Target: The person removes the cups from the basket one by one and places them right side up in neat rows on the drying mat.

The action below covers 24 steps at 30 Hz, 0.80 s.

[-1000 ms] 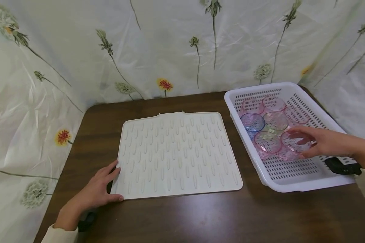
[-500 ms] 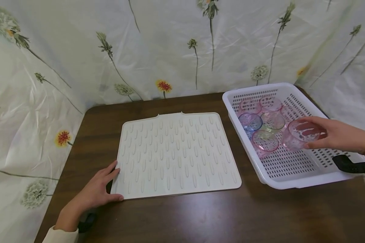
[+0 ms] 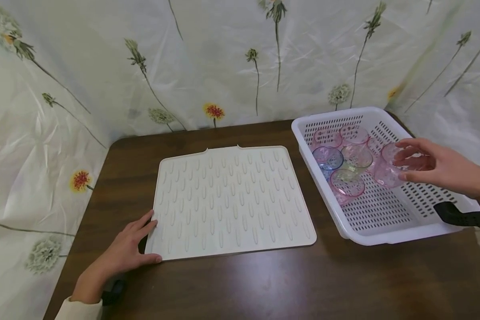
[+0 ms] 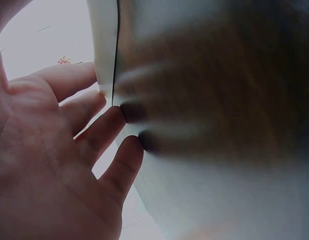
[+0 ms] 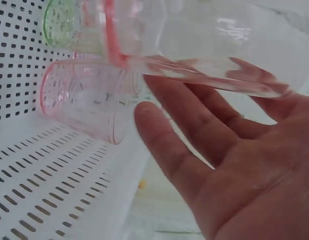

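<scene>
My right hand [image 3: 440, 166] holds a clear pink-rimmed cup [image 3: 388, 173] over the white perforated basket [image 3: 388, 222]. The cup is tilted, and its rim faces the basket's other cups. In the right wrist view that cup [image 5: 204, 40] lies across the fingers [image 5: 189, 110]; the thumb is not seen there. More cups stand in the basket: a blue one [image 3: 328, 159], a green one [image 3: 357, 156] and several pink ones, such as the nearest pink cup [image 3: 347, 183]. My left hand [image 3: 122, 253] rests at the left edge of a white ridged mat [image 3: 232, 200], its thumb at the near corner.
A dark wooden table [image 3: 264, 284] bears the mat and the basket. A flowered plastic sheet [image 3: 208, 66] rises behind and along both sides. The basket's raised rim [image 3: 324, 195] stands a short way right of the mat.
The right hand has lifted the pink-rimmed cup out from among the others and tilted it, then shifted slightly farther back. My left hand stays at the mat's edge.
</scene>
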Each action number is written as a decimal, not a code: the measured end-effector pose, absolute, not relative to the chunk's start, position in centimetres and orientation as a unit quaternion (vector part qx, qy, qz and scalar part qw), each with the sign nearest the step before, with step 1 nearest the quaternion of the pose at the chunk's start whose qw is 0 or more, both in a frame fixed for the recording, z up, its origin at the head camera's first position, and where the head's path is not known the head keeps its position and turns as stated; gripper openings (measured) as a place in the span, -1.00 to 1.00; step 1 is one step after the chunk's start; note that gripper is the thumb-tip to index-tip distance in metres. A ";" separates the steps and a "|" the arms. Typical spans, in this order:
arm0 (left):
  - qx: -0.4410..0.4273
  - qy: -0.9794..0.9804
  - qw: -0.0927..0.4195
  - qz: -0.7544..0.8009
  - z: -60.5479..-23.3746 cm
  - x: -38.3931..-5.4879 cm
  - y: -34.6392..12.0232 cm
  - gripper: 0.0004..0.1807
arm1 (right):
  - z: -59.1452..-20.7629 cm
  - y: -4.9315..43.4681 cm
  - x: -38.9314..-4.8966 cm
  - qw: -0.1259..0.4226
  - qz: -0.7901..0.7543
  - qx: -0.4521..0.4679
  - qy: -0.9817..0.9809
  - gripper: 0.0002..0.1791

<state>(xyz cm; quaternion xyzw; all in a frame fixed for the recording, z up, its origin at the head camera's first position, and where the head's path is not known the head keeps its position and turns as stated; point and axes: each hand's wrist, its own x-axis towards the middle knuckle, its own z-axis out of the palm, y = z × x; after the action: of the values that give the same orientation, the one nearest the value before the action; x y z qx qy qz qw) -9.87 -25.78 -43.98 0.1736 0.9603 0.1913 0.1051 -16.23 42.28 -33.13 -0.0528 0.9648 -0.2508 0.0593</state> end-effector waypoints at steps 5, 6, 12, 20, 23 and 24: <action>0.172 0.959 0.112 0.193 -43.9 -9.9 -25.8 0.06 | -33.0 42.0 -16.3 -0.009 -0.270 -0.047 0.962 -0.01; 0.170 0.959 0.114 0.194 -43.8 -9.9 -25.8 0.07 | -33.0 41.9 -16.3 -0.023 -0.275 -0.046 0.960 -0.01; 0.163 0.961 0.120 0.190 -43.6 -10.1 -25.7 0.08 | -31.8 40.4 -16.1 -0.069 -0.282 -0.047 0.956 -0.02; 0.170 0.960 0.124 0.182 -43.9 -9.8 -25.7 0.08 | -29.7 37.6 -16.1 -0.081 -0.280 -0.061 0.955 -0.03; 0.171 0.961 0.123 0.181 -43.9 -9.8 -25.7 0.08 | -29.0 36.6 -16.2 -0.076 -0.291 -0.063 0.952 -0.04; 0.171 0.961 0.123 0.181 -43.9 -9.8 -25.6 0.08 | -28.8 36.3 -16.3 -0.075 -0.295 -0.065 0.950 -0.04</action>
<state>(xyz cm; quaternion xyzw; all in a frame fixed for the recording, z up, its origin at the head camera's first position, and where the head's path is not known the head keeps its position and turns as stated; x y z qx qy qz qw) -9.76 -25.63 -43.89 0.1714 0.9605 0.1814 0.1231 -16.28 36.27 -28.83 -0.0647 0.9505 -0.2946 -0.0749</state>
